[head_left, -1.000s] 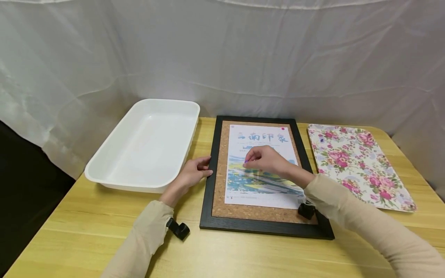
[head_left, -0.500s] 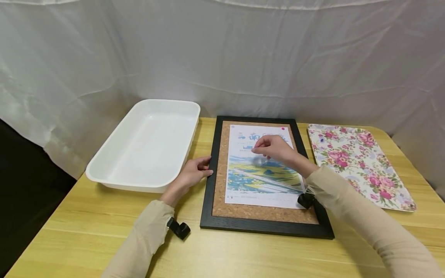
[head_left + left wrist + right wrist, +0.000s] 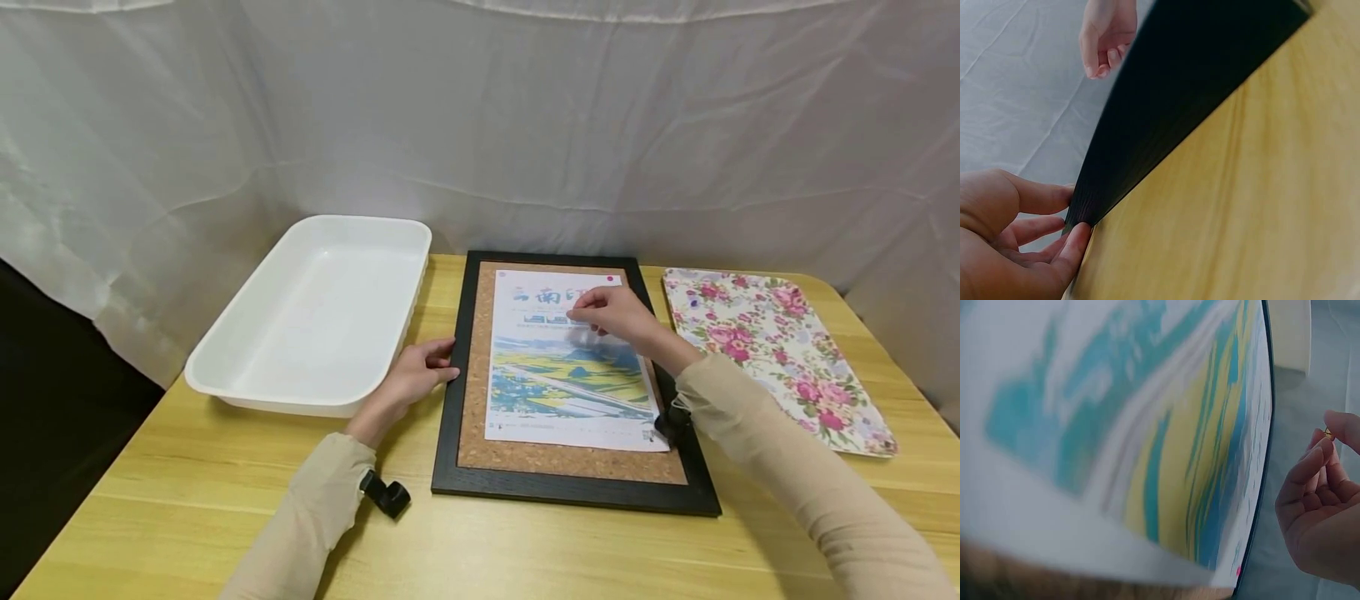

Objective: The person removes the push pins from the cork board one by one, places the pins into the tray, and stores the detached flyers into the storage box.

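Right of centre in the head view, a printed sheet (image 3: 558, 392) is laid on a black-framed cork board (image 3: 570, 491), both long axes directed from bottom to top. By the right grip (image 3: 611, 315), a small gold-coloured thing (image 3: 1329, 434) is pinched above the sheet's upper right part; most of the sheet is spread below and left of it. The red dot (image 3: 610, 279) at the upper right corner is approached closest by that hand. The board's left edge is touched by the left grip (image 3: 412, 373), its fingers relaxed.

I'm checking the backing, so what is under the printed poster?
Cork board shows around the printed poster inside the black frame; whatever lies directly beneath the paper is covered.
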`<state>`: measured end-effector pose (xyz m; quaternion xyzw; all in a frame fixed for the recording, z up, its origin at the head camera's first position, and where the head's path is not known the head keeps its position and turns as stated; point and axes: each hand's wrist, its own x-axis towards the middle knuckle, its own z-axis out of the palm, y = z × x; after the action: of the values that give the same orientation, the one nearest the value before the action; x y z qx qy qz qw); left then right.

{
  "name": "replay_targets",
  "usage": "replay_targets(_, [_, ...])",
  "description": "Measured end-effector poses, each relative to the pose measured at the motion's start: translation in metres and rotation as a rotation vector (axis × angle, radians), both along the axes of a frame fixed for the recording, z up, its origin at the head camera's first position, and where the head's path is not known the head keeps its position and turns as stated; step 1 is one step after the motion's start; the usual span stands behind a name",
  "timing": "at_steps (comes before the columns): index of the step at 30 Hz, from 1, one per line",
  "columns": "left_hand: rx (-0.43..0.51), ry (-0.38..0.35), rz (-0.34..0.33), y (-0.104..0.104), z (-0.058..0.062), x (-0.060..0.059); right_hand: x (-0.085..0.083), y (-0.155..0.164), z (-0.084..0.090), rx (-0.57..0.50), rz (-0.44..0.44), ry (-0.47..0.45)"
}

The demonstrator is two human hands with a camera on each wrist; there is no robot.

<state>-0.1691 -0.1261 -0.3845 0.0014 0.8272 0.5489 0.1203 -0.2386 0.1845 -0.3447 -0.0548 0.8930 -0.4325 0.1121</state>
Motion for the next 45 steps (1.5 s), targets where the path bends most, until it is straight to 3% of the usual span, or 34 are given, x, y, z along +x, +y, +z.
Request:
replay_targets(14, [-0.003, -0.004, -0.003, -0.001, -0.001, 0.0, -0.018, 0.037, 0.001, 0.003, -0.077, -0.001])
replay_targets(20, [0.003, -0.004, 0.001, -0.002, -0.001, 0.001, -0.029, 0.049, -0.002, 0.01, -0.15, -0.015])
replay_targets(36, [0.008, -0.007, 0.003, -0.001, -0.004, -0.001, -0.043, 0.095, -0.014, 0.013, -0.213, 0.05])
replay_targets(45, [0.009, -0.002, 0.003, -0.001, -0.004, -0.001, -0.035, 0.119, -0.008, -0.007, -0.162, 0.093])
